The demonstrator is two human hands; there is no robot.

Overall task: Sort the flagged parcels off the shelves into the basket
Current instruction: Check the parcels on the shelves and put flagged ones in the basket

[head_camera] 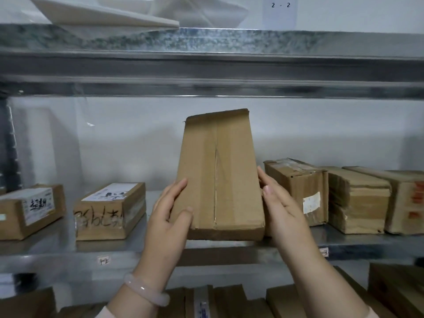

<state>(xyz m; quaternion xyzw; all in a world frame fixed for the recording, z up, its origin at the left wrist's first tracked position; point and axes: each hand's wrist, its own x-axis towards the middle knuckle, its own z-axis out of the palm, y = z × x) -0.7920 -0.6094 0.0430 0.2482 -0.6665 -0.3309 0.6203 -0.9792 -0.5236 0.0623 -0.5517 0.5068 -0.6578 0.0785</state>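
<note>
Grey metal shelves (pixel 68 255) stand against a pale wall; at the middle level a person holds a long cardboard box (pixel 220 180) upright, its lower end just above the shelf's front edge and its taped seam facing the camera. The left hand (pixel 167 221) grips the box's lower left edge, thumb laid on the front face and fingers (pixel 181 187) curled round the side; a pale bracelet (pixel 146 292) circles that wrist. The right hand (pixel 282 212) clasps the lower right edge, its fingers (pixel 263 177) pressed together along the side.

Left of the left fingers lies a flat box with handwriting (pixel 110 214); further left sits a labelled box (pixel 29 210). Just beside the right fingers stands a taped box (pixel 300 189), with two more boxes (pixel 358 200) beyond it. Above the fingers, the upper shelf carries white bags (pixel 103 14), and a paper tag (pixel 280 12) reading "2 - 2" is on the wall. Below the wrists, more brown boxes (pixel 229 301) lie on the lower shelf.
</note>
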